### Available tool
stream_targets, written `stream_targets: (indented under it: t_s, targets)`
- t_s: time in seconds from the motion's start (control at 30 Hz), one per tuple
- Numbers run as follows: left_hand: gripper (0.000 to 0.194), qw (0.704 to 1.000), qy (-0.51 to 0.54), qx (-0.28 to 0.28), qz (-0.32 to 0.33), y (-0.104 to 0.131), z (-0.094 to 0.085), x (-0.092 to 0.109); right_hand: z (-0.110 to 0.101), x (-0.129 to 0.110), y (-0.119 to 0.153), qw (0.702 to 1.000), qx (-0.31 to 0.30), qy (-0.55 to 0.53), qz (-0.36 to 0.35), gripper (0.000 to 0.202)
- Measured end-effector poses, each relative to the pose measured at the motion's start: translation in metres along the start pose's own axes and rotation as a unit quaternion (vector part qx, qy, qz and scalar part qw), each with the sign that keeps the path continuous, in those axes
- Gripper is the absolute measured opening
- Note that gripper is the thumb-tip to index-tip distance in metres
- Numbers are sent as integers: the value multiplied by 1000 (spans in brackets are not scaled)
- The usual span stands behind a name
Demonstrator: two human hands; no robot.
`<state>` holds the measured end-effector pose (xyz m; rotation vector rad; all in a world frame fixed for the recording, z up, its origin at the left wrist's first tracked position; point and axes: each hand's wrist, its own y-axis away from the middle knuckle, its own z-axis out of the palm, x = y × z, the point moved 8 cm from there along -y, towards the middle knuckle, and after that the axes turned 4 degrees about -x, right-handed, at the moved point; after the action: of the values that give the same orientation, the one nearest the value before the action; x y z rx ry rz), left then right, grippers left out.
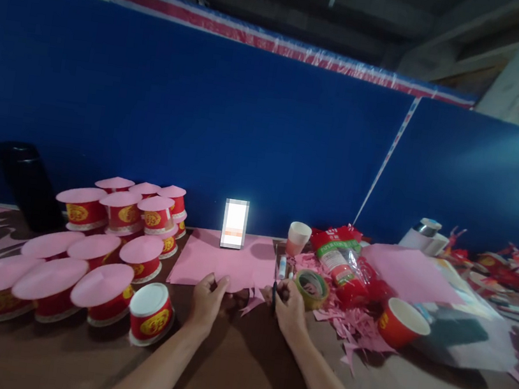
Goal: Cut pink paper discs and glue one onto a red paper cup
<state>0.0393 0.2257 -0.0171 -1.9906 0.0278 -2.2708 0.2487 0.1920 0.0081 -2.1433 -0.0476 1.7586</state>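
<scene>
My left hand (pixel 207 300) is closed, thumb against fingers, at the near edge of a pink paper sheet (pixel 202 257); what it pinches, if anything, is hidden. My right hand (pixel 290 307) is closed around a small dark tool (pixel 274 294), whose kind I cannot make out. Between the hands lies a pink paper scrap (pixel 253 301). Left of my left hand stands an upside-down red paper cup (pixel 150 314) with a white base on top. Beside my right hand are a roll of tape (pixel 311 290) and a small white tube (pixel 283 267).
Several red cups topped with pink paper cones (pixel 102 285) crowd the left side, a black bottle (pixel 26 184) behind them. At right are pink paper shreds (pixel 357 324), a red-green plastic bag (pixel 340 257) and an upright red cup (pixel 403 324). A bright phone-like screen (pixel 235 223) stands behind the pink sheet.
</scene>
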Motion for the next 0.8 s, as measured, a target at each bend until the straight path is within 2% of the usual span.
stream_targets:
  t_s: [0.13, 0.33, 0.5, 0.63, 0.7, 0.8]
  targets:
    - [27, 1000, -11, 12, -1, 1, -2, 2, -2, -1, 1, 1000, 1, 3, -4, 26]
    - [27, 1000, -15, 27, 1, 0, -5, 1, -7, -11, -1, 996, 21, 78, -45, 24]
    - [23, 999, 18, 47, 3, -1, -9, -2, -10, -9, 1, 997, 32, 67, -34, 22]
    - [24, 998, 40, 49, -14, -2, -9, -5, -4, 0, 4, 1000, -10, 23, 7, 19]
    - [25, 998, 50, 46, -17, -3, -9, -6, -2, -3, 4, 999, -23, 41, -9, 16]
    - [27, 998, 43, 50, -5, -3, -10, -4, -5, -11, 4, 995, -7, 88, -49, 17]
